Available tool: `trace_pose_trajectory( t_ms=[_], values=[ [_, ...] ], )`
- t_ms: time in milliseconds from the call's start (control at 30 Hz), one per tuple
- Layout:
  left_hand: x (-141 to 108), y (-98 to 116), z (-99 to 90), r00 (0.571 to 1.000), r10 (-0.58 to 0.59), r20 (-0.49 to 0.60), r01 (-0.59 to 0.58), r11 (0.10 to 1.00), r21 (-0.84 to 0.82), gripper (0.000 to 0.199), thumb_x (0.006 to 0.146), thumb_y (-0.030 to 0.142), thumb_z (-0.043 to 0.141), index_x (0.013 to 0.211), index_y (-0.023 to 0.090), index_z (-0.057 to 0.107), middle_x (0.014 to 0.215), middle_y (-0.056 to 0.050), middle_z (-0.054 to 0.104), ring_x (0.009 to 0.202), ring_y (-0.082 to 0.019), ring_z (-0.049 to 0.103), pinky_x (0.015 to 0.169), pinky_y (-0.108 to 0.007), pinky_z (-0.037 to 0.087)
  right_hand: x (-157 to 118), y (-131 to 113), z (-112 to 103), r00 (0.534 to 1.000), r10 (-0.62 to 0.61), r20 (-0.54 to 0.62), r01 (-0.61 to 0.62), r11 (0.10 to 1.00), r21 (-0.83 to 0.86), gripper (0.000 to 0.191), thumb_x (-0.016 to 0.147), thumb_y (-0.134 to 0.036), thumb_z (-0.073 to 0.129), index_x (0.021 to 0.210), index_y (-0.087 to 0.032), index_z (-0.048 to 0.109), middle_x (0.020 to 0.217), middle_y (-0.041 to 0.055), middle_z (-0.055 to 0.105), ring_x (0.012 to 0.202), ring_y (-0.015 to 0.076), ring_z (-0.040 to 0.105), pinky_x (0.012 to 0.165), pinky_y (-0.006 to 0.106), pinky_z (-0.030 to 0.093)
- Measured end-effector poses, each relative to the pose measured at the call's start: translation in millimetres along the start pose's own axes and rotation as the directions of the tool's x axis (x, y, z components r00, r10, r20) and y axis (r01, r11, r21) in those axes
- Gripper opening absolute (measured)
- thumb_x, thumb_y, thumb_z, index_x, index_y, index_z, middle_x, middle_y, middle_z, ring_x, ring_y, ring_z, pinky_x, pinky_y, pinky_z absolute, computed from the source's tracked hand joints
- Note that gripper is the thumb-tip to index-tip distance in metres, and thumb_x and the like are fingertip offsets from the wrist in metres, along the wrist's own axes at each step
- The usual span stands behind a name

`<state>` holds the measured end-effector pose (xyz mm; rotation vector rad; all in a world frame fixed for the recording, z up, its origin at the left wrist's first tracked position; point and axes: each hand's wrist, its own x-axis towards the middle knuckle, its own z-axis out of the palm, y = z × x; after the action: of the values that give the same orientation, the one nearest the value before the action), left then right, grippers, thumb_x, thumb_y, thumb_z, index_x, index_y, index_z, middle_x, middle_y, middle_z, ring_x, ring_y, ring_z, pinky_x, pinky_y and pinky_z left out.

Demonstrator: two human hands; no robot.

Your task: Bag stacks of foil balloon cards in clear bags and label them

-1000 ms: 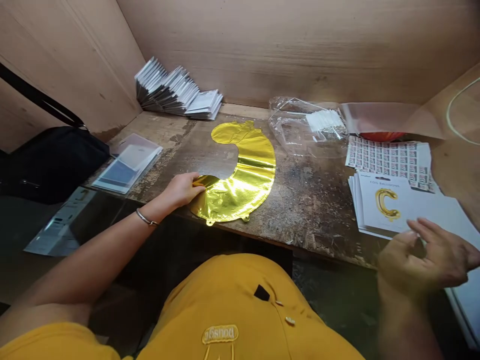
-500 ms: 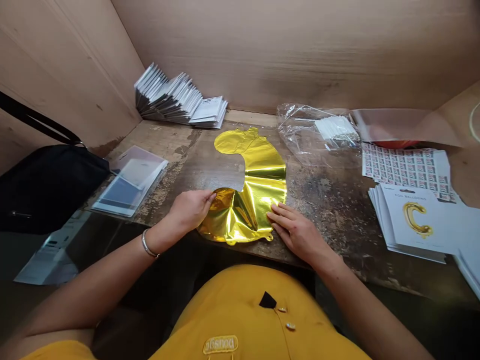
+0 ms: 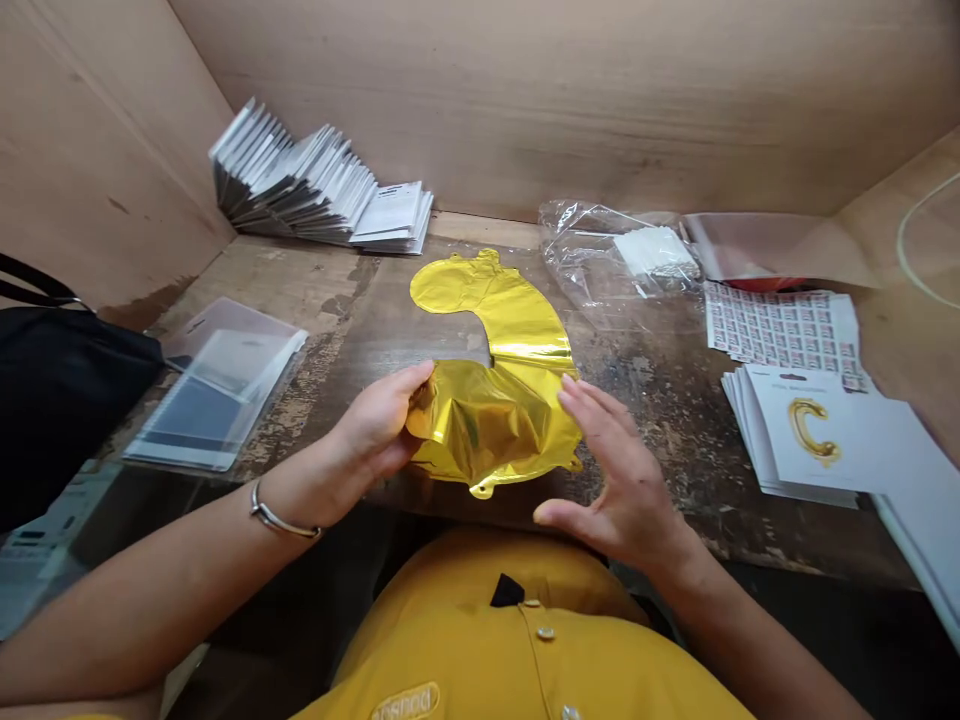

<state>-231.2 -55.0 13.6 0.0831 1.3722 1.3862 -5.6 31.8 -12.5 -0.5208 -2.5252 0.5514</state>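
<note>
Alongside a black bag [image 3: 60, 400] and clear plastic sleeves [image 3: 217, 390] at far left, your left hand [image 3: 371, 425] curled firmly around the near end of a gold foil balloon [image 3: 487, 420] on the worn wooden bench [image 3: 675, 470], seemingly to lift it clear. Your right hand [image 3: 622, 475] hovered open, just beside the foil and apparently ready to steady it, with printed balloon cards [image 3: 802, 435] at right.

Soft even light, glare on the foil balloon [image 3: 480, 430], bowed edges.

Glossy foil balloon [image 3: 480, 420], rough wood tabletop [image 3: 675, 450]
</note>
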Motion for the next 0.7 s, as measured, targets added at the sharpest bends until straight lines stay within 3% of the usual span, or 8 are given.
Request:
trace_pose_trajectory(
  t_ms=[133,267,433,533,600,633,700],
  values=[
    [-5,-13,4.8,1.0,0.009,0.027,-0.004,0.985,-0.172,0.032,0.092,0.031,0.04,0.095,0.014,0.067,0.084,-0.01,0.073,0.076,-0.023,0.07,0.067,-0.038,0.059,15,-31,21,0.999,-0.037,0.022,0.038,0.997,-0.061,0.099,0.072,-0.072,0.063,0.148,-0.016,0.035,0.147,0.0186,0.042,0.138,0.0375,0.035,0.113,0.056,0.031],
    [-10,-27,4.7,1.0,0.025,0.006,-0.023,0.976,-0.217,0.028,0.092,0.029,0.041,0.098,0.016,0.065,0.097,-0.008,0.073,0.088,-0.022,0.07,0.076,-0.037,0.059,21,-42,41,0.999,0.041,0.028,-0.035,0.984,-0.176,0.096,0.072,-0.073,0.06,0.144,-0.012,0.04,0.146,0.0218,0.043,0.134,0.0408,0.039,0.112,0.061,0.026],
    [-9,-44,2.1,0.997,0.064,0.051,-0.051,0.973,-0.226,0.028,0.089,0.03,0.047,0.105,0.015,0.063,0.103,-0.01,0.072,0.095,-0.024,0.069,0.082,-0.038,0.058,15,-39,54,0.998,0.062,0.028,-0.053,0.97,-0.237,0.072,0.079,-0.039,0.059,0.14,-0.003,0.044,0.145,0.0236,0.044,0.132,0.0373,0.044,0.111,0.056,0.032],
    [-2,-53,-6.4,0.983,0.163,0.088,-0.15,0.979,-0.138,0.034,0.091,0.038,0.046,0.111,0.015,0.062,0.104,-0.011,0.071,0.095,-0.025,0.068,0.083,-0.04,0.057,9,-34,55,0.997,0.065,0.04,-0.056,0.977,-0.204,0.059,0.076,-0.017,0.051,0.135,-0.008,0.051,0.138,0.0188,0.053,0.131,0.0314,0.048,0.112,0.054,0.031],
    [4,-61,-15.6,0.931,0.337,0.142,-0.35,0.933,0.081,0.043,0.095,0.045,0.037,0.115,0.015,0.06,0.108,-0.012,0.07,0.099,-0.026,0.067,0.085,-0.042,0.056,9,-29,48,0.992,0.095,0.083,-0.083,0.988,-0.132,0.059,0.072,-0.007,0.046,0.13,-0.012,0.058,0.132,0.0153,0.06,0.125,0.0278,0.054,0.112,0.053,0.033],
    [7,-65,-20.5,0.877,0.428,0.219,-0.474,0.846,0.243,0.046,0.096,0.048,0.033,0.117,0.016,0.059,0.112,-0.012,0.068,0.104,-0.027,0.065,0.089,-0.044,0.054,12,-25,41,0.986,0.118,0.118,-0.109,0.991,-0.08,0.059,0.071,-0.004,0.045,0.127,-0.013,0.061,0.129,0.0138,0.062,0.122,0.0266,0.057,0.111,0.051,0.036],
    [12,-74,-29.9,0.753,0.496,0.433,-0.658,0.569,0.493,0.044,0.094,0.049,0.039,0.118,0.019,0.061,0.121,-0.011,0.065,0.12,-0.03,0.056,0.104,-0.051,0.042,22,-17,21,0.967,0.156,0.202,-0.169,0.985,0.047,0.056,0.072,-0.002,0.044,0.122,-0.016,0.065,0.123,0.0094,0.067,0.114,0.0243,0.063,0.104,0.044,0.045]
  ],
)
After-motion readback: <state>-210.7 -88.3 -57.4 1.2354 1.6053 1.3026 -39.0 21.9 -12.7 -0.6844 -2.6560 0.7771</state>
